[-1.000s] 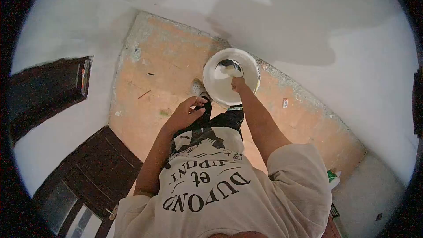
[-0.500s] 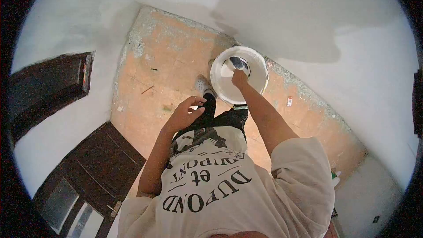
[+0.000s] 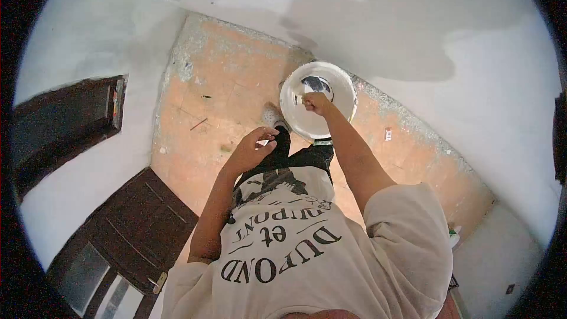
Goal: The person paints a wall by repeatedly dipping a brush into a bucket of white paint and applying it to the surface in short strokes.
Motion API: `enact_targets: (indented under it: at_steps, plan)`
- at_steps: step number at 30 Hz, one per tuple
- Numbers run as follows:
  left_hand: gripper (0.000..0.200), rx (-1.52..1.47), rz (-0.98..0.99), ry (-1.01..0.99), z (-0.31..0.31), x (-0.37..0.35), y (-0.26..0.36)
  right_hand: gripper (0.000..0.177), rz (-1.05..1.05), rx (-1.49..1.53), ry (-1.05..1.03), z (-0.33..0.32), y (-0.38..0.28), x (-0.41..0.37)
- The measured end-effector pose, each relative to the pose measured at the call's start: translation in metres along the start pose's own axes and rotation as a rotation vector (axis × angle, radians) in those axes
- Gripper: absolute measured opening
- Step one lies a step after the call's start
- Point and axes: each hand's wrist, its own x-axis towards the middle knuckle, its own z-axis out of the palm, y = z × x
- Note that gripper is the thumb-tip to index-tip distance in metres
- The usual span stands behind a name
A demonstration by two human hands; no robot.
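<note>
A large white bucket (image 3: 286, 112) stands on the floor close in front of me, its inner wall coated white. Over its opening, my right hand (image 3: 317, 104) is closed in a fist, with a small pale end showing by the fingers; I cannot tell what it grips. Behind the fist, a dark rounded patch with a pale edge shows inside the bucket. My left hand (image 3: 257, 145) hangs in front of my trouser leg, fingers loosely bent, with a gap between them and the thumb. Nothing shows in its hold.
White walls meet the orange tiled floor (image 3: 230, 91), stained grey along its edges. A grey clog (image 3: 271, 115) is on my foot beside the bucket. A small red-and-white packet (image 3: 388, 134) lies to the right. At the left are a dark door (image 3: 142, 218) and a dark-framed window (image 3: 65, 124).
My right hand has shifted slightly left within the bucket's opening and turned, its knuckles now facing left. My left hand stays nearly where it was.
</note>
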Motion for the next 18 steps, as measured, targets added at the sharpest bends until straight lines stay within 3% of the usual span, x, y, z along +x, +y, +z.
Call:
enact_targets:
  at_steps: [2,3,4,6,10,11,12,14,15,18]
  plan:
    - [0.034,0.004,0.013,0.001,0.000,0.001,0.002,0.018,-0.174,0.074,0.065,0.034,-0.012,-0.034]
    - [0.034,0.009,-0.005,-0.012,-0.001,0.002,0.004,0.016,-0.160,-0.141,0.096,0.023,-0.002,-0.023]
    - [0.035,0.015,-0.023,-0.024,-0.001,0.002,0.005,0.016,-0.163,-0.140,0.098,0.023,-0.001,-0.024]
    - [0.035,0.028,-0.023,-0.031,-0.001,0.004,0.002,0.017,0.003,-1.202,-0.050,0.024,0.003,-0.024]
    - [0.034,0.038,0.011,-0.041,-0.002,0.006,-0.001,0.019,0.184,-1.363,0.007,0.038,0.002,-0.023]
    - [0.034,0.041,0.013,-0.044,-0.002,0.006,-0.001,0.013,0.113,-0.899,0.035,0.038,-0.004,-0.027]
    - [0.034,0.041,-0.003,-0.036,-0.001,0.007,-0.001,0.013,0.110,-0.896,0.038,0.040,-0.007,-0.029]
    - [0.033,0.044,-0.016,-0.031,0.000,0.008,0.000,0.011,-0.126,-0.174,0.017,0.043,-0.011,-0.031]
    - [0.033,0.047,0.000,-0.040,-0.001,0.008,0.000,0.007,-0.151,-0.020,-0.043,0.047,-0.015,-0.027]
    - [0.033,0.061,0.017,-0.051,-0.001,0.010,0.002,0.007,-0.289,-0.045,-0.004,0.047,-0.004,-0.033]
